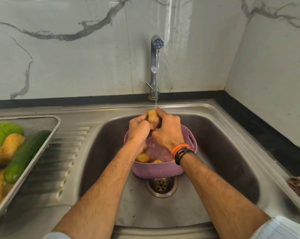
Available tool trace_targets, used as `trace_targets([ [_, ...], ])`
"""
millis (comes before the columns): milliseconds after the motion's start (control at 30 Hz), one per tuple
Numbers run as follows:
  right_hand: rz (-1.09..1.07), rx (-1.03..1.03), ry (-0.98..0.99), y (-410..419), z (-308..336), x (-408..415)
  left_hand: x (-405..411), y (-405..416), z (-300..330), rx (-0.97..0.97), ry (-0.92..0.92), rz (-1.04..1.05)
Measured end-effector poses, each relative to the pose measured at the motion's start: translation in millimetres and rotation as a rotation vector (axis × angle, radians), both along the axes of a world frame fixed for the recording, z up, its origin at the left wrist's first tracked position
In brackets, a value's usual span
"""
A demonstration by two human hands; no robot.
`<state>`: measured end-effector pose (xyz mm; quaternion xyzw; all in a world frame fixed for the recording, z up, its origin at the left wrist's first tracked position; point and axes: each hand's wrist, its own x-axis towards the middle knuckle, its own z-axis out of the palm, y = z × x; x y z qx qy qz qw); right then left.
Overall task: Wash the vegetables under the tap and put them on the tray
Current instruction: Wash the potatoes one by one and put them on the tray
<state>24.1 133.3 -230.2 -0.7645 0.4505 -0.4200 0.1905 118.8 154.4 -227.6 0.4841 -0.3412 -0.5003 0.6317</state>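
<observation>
A yellow potato (152,115) is under the running water of the steel tap (155,66). My left hand (139,131) and my right hand (169,130) both grip it, over a purple plastic basket (160,170) that stands in the sink. Two more potatoes (142,158) lie in the basket. At the left, a steel mesh tray (47,133) on the drainboard holds a cucumber (26,156), a green vegetable (4,131) and several washed potatoes (12,145).
The steel sink (232,152) has its drain (161,186) just in front of the basket. The ribbed drainboard (64,152) lies between tray and basin. A marble wall stands behind, and a black counter edge (266,128) runs to the right. A brownish object (299,188) sits at the right edge.
</observation>
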Motion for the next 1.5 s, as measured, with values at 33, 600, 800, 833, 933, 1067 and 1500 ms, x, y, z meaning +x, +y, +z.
trace_targets([
  [33, 0.023, 0.027, 0.02, 0, 1, -2, 0, 0, 0, -0.002, -0.02, -0.026],
  [600, -0.089, -0.077, 0.048, 1, -3, -3, 1, -6, -7, 0.02, -0.393, 0.128],
  [800, -0.014, -0.045, 0.095, -5, -7, -3, 2, -5, -10, 0.048, -0.539, 0.103],
  [833, -0.029, -0.057, 0.096, -5, -7, -4, 2, -5, -9, 0.057, -0.537, 0.111],
  [933, -0.09, -0.12, 0.096, -4, -9, -3, 2, -3, -5, 0.061, -0.521, 0.167],
  [1067, -0.04, -0.101, 0.137, -5, -8, -4, 2, 0, -4, 0.031, -0.637, 0.137],
  [1500, 0.029, -0.04, 0.132, -6, -5, -7, 2, 2, -5, 0.003, -0.723, 0.1],
])
